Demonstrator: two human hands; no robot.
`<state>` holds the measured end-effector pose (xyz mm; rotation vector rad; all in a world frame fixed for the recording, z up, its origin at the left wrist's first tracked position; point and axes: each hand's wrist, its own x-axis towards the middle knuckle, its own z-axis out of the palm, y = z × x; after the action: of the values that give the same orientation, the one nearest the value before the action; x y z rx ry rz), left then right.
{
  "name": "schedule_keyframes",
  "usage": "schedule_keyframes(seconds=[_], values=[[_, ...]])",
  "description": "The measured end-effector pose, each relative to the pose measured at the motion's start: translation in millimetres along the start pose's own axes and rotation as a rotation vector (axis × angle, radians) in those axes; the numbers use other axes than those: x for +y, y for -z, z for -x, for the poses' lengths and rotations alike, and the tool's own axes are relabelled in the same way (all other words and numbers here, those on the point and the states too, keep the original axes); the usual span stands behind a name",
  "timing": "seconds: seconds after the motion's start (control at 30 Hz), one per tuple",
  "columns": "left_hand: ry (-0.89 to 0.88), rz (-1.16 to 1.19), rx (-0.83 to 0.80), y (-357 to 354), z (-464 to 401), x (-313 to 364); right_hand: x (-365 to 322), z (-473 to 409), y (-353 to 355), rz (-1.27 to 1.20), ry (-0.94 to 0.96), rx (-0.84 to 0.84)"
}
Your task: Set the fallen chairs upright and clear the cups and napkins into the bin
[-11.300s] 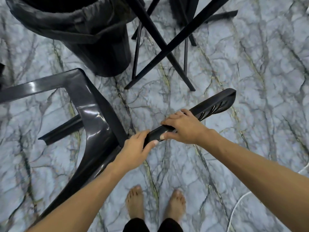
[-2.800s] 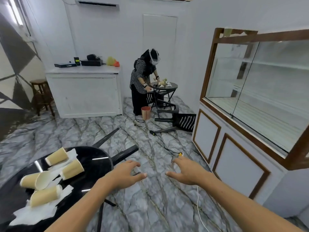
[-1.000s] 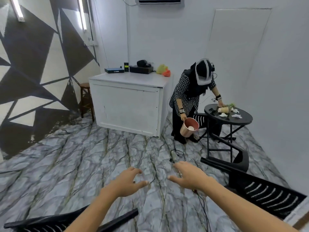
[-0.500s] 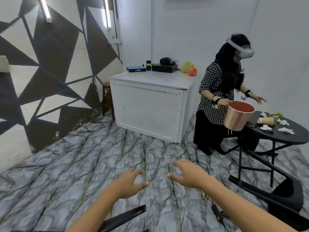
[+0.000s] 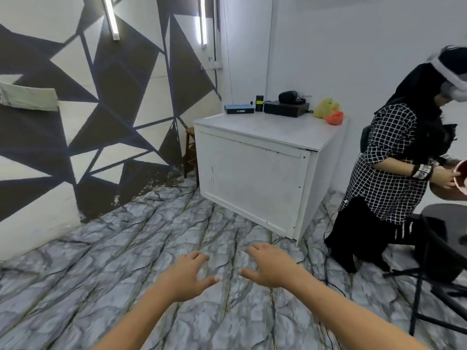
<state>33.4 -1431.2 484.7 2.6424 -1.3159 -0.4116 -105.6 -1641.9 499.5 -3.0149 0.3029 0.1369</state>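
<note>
1. Since half a second ago the view has swung left: the white counter (image 5: 255, 168) now sits in the middle, and the other person (image 5: 394, 173) has slid to the right edge.
2. Both hands have stayed out in front over the marbled floor (image 5: 101, 261), in much the same pose as before.
3. The left hand (image 5: 187, 276) is palm down with fingers spread and loosely curled, gripping nothing.
4. The right hand (image 5: 270, 266) is just beside it, apart from it, fingers also released and empty.
5. The chair leg seen at the bottom edge a moment ago has dropped out of view.
6. At the right edge the other person, in a checked shirt and a headset, holds a copper-coloured bin (image 5: 454, 183) with both hands; only part of it shows.
7. Below the bin is the dark round table (image 5: 447, 213), cut off by the frame; its cups and napkins seen earlier are now out of view.
8. A black chair (image 5: 439, 251) stands beside that table, between it and the person.
9. On the counter lie a blue box (image 5: 238, 108), a black box (image 5: 286, 108) and yellow and orange bags (image 5: 328, 112).
10. A wooden stool (image 5: 190, 152) stands between the counter and the patterned wall (image 5: 75, 109).
</note>
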Motion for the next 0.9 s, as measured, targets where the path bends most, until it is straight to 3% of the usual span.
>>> schedule_keyframes(seconds=[0.4,0.57,0.9], values=[[0.197,0.075,0.026,24,-113,-66,33,-184,19,0.041,0.227,0.017],[0.304,0.168,0.012,39,-165,-119,27,-282,29,0.044,0.322,-0.031],[0.567,0.19,0.151,77,-205,-204,-6,-440,40,0.031,0.553,-0.066]])
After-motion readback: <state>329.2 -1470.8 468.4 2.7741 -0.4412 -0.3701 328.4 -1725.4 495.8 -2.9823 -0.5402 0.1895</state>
